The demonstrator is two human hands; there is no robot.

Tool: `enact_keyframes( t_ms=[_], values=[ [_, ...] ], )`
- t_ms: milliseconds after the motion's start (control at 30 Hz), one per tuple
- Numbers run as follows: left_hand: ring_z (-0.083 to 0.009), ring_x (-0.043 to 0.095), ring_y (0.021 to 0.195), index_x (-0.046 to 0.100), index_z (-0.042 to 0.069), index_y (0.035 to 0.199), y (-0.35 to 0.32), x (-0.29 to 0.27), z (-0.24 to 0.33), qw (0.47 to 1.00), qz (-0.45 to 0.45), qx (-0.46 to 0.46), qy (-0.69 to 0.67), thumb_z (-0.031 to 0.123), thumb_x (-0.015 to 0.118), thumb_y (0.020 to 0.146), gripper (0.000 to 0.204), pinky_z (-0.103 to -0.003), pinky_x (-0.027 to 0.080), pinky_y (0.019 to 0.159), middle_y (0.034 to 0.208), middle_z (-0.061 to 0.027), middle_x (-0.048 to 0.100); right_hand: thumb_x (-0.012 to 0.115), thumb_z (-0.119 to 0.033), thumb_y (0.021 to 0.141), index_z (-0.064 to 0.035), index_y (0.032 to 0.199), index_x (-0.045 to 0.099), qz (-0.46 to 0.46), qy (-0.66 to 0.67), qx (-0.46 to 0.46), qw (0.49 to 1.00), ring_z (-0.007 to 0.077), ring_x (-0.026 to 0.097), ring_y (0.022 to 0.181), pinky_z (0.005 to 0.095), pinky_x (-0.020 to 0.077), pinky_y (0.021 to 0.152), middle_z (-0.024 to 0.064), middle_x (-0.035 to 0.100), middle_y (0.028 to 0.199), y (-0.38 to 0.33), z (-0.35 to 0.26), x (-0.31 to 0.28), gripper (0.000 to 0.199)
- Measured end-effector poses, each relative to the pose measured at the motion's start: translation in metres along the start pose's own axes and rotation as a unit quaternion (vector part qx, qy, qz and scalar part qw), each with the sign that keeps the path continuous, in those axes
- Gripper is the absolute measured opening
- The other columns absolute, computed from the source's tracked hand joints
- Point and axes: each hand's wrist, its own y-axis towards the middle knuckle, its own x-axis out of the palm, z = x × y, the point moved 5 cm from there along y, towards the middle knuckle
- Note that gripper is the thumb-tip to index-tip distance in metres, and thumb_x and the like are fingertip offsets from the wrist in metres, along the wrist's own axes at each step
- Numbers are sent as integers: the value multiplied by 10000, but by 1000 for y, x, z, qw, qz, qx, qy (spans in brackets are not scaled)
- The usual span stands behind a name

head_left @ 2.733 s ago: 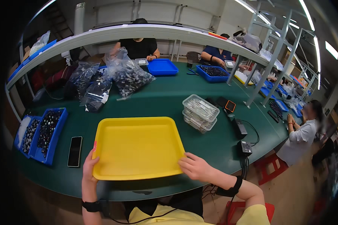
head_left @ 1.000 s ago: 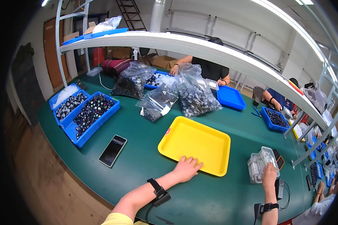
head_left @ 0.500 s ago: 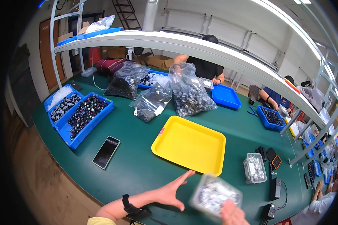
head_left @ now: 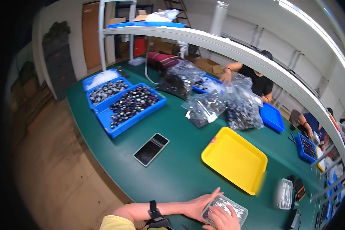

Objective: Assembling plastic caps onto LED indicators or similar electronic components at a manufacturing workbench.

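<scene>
At the lower edge of the table, a clear plastic box (head_left: 239,211) of small silvery-white pieces is tilted in front of me. My left hand (head_left: 198,206) grips its left side, with the thumb stretched along the rim. Over the box's near part lies my right hand (head_left: 223,220). Its fingers are spread and reach down onto the pieces; the fingertips are partly lost among them. A yellow tray (head_left: 234,159), with nothing in it, stands just beyond the box.
A phone (head_left: 151,149) lies left of the yellow tray. Blue bins (head_left: 132,122) of small dark parts stand farther left. Plastic bags (head_left: 244,113) fill the back. A second clear box (head_left: 284,194) is at right. Co-workers sit across the table beneath a shelf (head_left: 249,48).
My view has turned left, so the table appears shifted right. My left hand, apart from the box before, now holds its side. My right hand has moved onto the pieces.
</scene>
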Motion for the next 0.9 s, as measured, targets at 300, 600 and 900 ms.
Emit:
enact_keyframes(
  t_ms=[300,600,900],
  values=[
    [-316,281,1275,-73,65,1391,1,7,-39,990,12,-46,-135,196,727,688,1073,-356,227,1057,1399,-200,230,670,-175,695,-7,900,577,50,14,-131,990,320,549,845,392,457,737,148,561,943,50,-4,3,281],
    [-288,319,1258,267,32,1345,2,7,-37,1000,13,-4,-9,189,655,703,767,-345,294,1019,1353,-145,342,660,-74,663,-36,746,553,63,104,-54,991,298,542,773,375,449,662,114,549,810,50,14,11,141],
    [-268,141,1343,82,82,1399,25,-4,-14,971,-125,-31,203,387,727,567,1096,-596,69,1026,1439,-121,179,609,-48,612,-38,714,542,30,139,-82,986,311,495,765,396,415,653,120,516,804,40,14,10,123]
  ],
)
